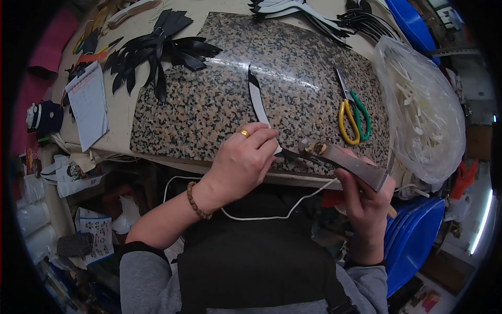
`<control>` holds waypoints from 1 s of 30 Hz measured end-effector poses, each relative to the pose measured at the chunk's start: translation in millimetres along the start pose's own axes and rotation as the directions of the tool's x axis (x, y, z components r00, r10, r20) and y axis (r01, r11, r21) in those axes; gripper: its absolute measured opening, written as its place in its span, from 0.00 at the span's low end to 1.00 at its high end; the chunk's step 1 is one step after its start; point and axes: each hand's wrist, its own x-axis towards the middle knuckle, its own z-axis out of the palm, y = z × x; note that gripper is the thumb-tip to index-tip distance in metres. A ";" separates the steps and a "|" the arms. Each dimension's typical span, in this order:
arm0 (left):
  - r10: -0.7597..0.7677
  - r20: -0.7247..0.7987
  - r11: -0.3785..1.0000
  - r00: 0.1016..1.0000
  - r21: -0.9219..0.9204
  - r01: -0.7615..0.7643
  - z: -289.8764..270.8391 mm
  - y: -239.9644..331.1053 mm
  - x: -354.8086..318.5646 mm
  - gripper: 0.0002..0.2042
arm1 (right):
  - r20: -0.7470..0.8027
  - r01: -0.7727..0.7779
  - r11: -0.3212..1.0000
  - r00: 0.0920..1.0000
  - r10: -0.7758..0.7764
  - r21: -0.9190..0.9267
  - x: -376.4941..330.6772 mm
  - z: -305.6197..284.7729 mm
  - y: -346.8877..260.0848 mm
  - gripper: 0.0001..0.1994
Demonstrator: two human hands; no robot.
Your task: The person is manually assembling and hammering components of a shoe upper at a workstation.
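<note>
1. Your left hand [240, 162] pins the near end of a curved white strip with a black edge [257, 99] against the granite slab [209, 104], fingers pressed together on it.
2. Your right hand [366, 201] is clamped around the handles of heavy metal shears [340, 161], whose tip meets the strip just beside your left fingertips.
3. Step in hand, as judged: trimming the strip's near end. The next move calls for a steady hold and blades aligned with the edge, clear of your fingers.
4. Counts: one strip on the slab; one pair of yellow- and green-handled scissors [353, 118] lying well apart to the right; one clear bag of white pieces [423, 110]; one heap of black cut pieces [157, 52] on the desk [123, 110].
</note>
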 end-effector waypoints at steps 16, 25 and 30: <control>-0.158 -0.104 0.986 0.982 -0.059 0.153 13.7 2.0 3.1 0.06 | 0.172 0.082 0.959 0.984 -0.035 -0.273 -4.5 19.8 2.4 0.25; -0.322 0.023 0.922 0.946 -0.217 0.319 13.2 -3.6 15.6 0.06 | 0.254 0.186 0.909 0.963 -0.093 -0.372 4.6 28.7 -8.9 0.22; -0.233 -0.073 0.961 0.970 -0.168 0.218 14.3 -2.1 8.3 0.07 | 0.173 0.196 0.931 0.974 -0.148 -0.307 -1.7 38.8 3.3 0.23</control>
